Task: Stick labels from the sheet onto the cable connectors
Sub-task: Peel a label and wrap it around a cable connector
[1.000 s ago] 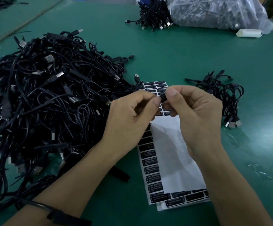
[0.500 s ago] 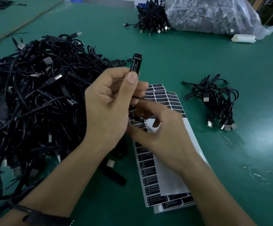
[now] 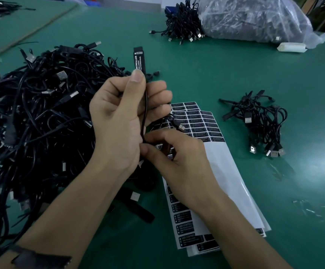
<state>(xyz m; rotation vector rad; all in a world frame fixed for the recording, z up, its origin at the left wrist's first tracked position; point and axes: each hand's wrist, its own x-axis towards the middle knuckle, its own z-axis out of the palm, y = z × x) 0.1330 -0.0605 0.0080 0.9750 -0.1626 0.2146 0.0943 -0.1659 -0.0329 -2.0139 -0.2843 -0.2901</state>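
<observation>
Holding: left hand (image 3: pixel 123 117) grips the cable connector (image 3: pixel 139 59) upright, thumb pressed on its lower end, fingers curled round behind
Connector: black, sticks up above the left thumb; a label with white print is already on the face toward the camera
Right hand: right hand (image 3: pixel 179 158) sits just below the left hand and touches it; thumb and forefinger pinch the cable, other fingers curled in
Cable: thin black cable (image 3: pixel 145 105) runs down from the connector across the left palm into the right hand's pinch
Label sheet: label sheet (image 3: pixel 202 123) lies flat on the green worktop (image 3: pixel 235 70), under the right hand and beyond it; rows of black labels at the far end and along the edge near the right wrist, bare white backing in between
USB plug: USB plug (image 3: pixel 180 126) over the sheet just beyond the right hand; cannot tell if it touches
Cable pile: big tangled cable pile (image 3: pixel 37 113) left of the left hand, right up against it
Small bundle: small bundle (image 3: pixel 262 123) right of both hands, well apart
Far side: tied cable bunch (image 3: pixel 185 24) beside a clear plastic bag (image 3: pixel 254 18), far beyond the hands
Wrist: dark wristband (image 3: pixel 39 259) on the left wrist
</observation>
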